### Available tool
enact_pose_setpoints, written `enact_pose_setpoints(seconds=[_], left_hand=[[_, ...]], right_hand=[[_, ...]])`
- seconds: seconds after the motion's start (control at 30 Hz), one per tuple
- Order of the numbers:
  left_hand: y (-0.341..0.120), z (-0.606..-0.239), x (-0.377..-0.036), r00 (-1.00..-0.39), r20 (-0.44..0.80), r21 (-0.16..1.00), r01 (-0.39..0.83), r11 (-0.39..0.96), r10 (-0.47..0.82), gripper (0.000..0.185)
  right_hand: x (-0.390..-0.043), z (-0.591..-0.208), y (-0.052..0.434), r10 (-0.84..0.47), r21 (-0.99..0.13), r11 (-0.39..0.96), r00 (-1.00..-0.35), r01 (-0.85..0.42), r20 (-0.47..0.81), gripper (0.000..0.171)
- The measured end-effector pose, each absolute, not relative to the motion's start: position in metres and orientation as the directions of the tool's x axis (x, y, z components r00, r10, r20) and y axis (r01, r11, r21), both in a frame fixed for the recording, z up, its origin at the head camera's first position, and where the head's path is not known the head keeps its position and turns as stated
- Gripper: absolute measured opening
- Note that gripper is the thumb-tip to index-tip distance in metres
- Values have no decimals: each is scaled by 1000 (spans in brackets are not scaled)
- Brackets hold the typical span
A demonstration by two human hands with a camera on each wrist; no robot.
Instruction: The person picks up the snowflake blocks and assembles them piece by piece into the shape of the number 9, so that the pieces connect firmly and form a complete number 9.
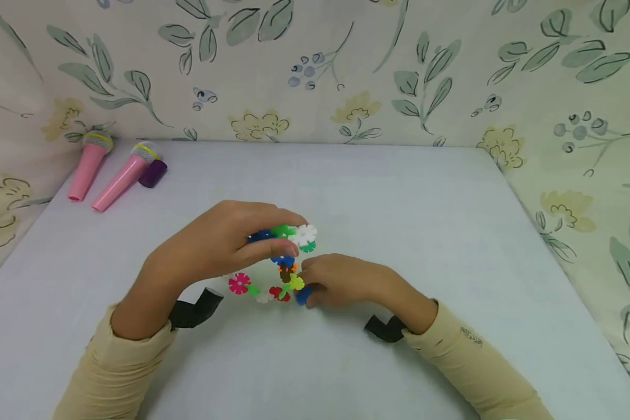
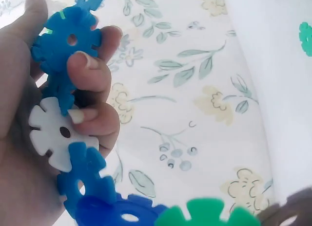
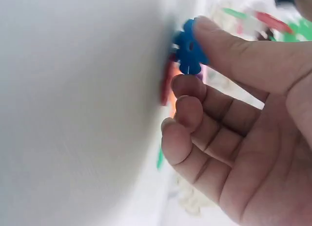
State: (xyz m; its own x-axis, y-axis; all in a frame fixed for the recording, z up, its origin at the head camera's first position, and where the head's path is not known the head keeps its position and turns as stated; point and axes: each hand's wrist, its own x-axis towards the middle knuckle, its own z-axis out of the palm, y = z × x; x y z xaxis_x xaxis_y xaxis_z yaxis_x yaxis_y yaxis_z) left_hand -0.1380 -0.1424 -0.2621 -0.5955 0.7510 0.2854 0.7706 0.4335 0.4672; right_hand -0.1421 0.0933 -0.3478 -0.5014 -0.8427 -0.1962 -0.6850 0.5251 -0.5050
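A chain of interlocking plastic snowflake pieces [image 1: 286,262] in blue, green, white, red, pink and yellow stands on the white table [image 1: 425,233]. My left hand [image 1: 231,242] grips its upper end; in the left wrist view its fingers [image 2: 90,72] curl round blue snowflake pieces [image 2: 68,41] and a white snowflake piece [image 2: 53,133]. My right hand [image 1: 341,280] holds the lower end near the table. In the right wrist view its thumb and fingers [image 3: 195,89] pinch a blue piece [image 3: 187,48]. A pink piece [image 1: 238,283] lies at the chain's left end.
Two pink toy microphones [image 1: 118,178] and a small purple cylinder [image 1: 153,173] lie at the table's back left. Floral-patterned fabric walls [image 1: 315,70] enclose the table at the back and both sides. Black wrist straps [image 1: 194,309] sit under both wrists.
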Motion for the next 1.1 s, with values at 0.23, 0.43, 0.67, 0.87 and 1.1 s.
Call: enact_pose_setpoints(seconds=[0.23,0.43,0.67,0.87,1.1], left_hand=[[-139,-264,-140,-632,266,361,765,533,727,39],[-137,-265,-141,-659,238,345,744,572,713,36],[-131,-268,-138,-647,242,349,754,557,723,39],[-127,-273,-138,-613,283,360,781,511,738,37],[-130,-270,-141,-647,258,407,747,526,718,36]], right_hand=[[-153,-309,133,-761,-725,374,-638,-578,116,4],[-140,-279,145,-692,-716,211,-619,-666,372,20],[-131,-277,134,-696,-570,236,-546,-787,466,26],[-127,-282,127,-671,-529,252,-541,-810,507,26],[-138,-282,129,-690,-638,172,-554,-750,465,40]])
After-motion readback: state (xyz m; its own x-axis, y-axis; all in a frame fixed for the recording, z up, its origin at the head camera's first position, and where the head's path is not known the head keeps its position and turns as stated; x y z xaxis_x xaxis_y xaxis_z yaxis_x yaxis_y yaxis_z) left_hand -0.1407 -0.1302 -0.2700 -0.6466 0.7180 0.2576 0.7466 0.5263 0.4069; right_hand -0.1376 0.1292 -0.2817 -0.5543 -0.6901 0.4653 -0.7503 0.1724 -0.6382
